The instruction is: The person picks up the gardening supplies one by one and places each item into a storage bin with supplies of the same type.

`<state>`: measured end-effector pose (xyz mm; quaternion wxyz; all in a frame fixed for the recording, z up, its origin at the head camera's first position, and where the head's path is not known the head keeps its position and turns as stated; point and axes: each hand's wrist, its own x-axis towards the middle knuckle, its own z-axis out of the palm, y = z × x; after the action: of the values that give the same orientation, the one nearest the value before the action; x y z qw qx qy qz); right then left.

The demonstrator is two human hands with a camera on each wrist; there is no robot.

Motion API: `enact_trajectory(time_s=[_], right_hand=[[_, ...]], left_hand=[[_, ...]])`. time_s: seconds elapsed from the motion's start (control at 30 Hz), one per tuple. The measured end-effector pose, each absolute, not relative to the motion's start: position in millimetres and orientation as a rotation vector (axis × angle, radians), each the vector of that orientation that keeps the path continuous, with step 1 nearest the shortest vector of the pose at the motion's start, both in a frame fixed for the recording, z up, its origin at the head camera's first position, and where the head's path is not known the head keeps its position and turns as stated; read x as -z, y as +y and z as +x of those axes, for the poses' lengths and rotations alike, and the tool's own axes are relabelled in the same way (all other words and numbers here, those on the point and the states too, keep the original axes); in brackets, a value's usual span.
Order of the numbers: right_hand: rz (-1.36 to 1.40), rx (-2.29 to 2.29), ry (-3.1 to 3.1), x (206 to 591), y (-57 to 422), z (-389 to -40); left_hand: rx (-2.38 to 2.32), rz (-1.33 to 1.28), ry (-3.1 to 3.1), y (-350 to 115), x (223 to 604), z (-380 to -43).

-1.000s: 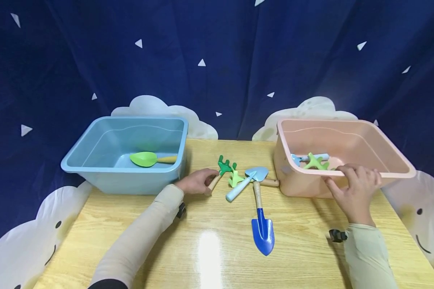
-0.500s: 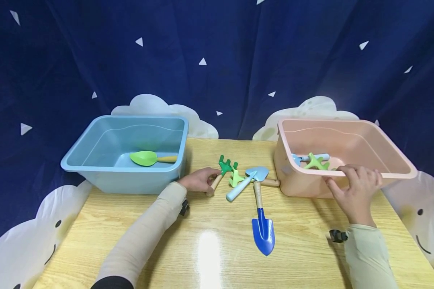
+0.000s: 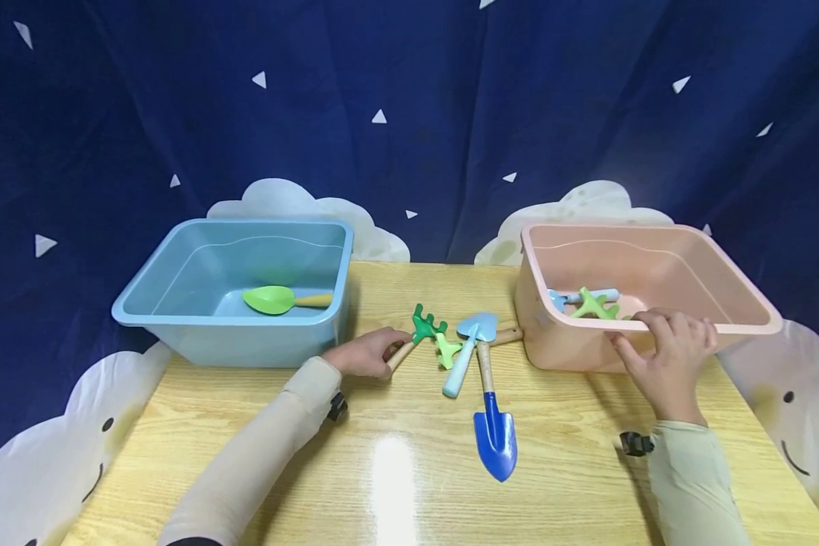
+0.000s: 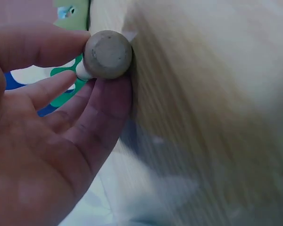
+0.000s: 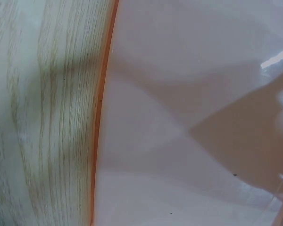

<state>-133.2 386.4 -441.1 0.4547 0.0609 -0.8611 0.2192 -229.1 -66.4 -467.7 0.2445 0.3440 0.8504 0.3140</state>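
Observation:
My left hand (image 3: 365,354) pinches the wooden handle of a small green hand rake (image 3: 426,324); in the left wrist view the round butt of that handle (image 4: 108,54) sits between thumb and fingers. Right beside the rake's head lies a light green rake (image 3: 447,351), its handle apparently running under a light blue hand shovel (image 3: 478,327). A dark blue shovel (image 3: 496,440) with a wooden handle points toward me. Over the near rim of the pink bin (image 3: 566,346), my right hand (image 3: 672,364) hooks its fingers, thumb outside; the right wrist view shows only bin wall and table.
A light blue bin (image 3: 239,341) at the left holds a green scoop (image 3: 271,300) with a yellow handle. Inside the pink bin lie a light green rake (image 3: 594,305) and a blue tool (image 3: 597,295). A navy curtain (image 3: 444,114) hangs behind the wooden table (image 3: 327,470).
My left hand has drawn the green rake slightly left and toward me. The light blue shovel has swung round and the light green rake has shifted. My right hand stays on the rim.

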Motion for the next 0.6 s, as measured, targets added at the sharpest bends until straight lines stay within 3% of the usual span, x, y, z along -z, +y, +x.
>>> enact_trajectory(time_s=[0.6], right_hand=[[0.162,-0.548,-2.103,441.6,385.2,-134.0]], left_hand=[[-0.693,0.901,2.45,-67.4,457.2,-222.0]])
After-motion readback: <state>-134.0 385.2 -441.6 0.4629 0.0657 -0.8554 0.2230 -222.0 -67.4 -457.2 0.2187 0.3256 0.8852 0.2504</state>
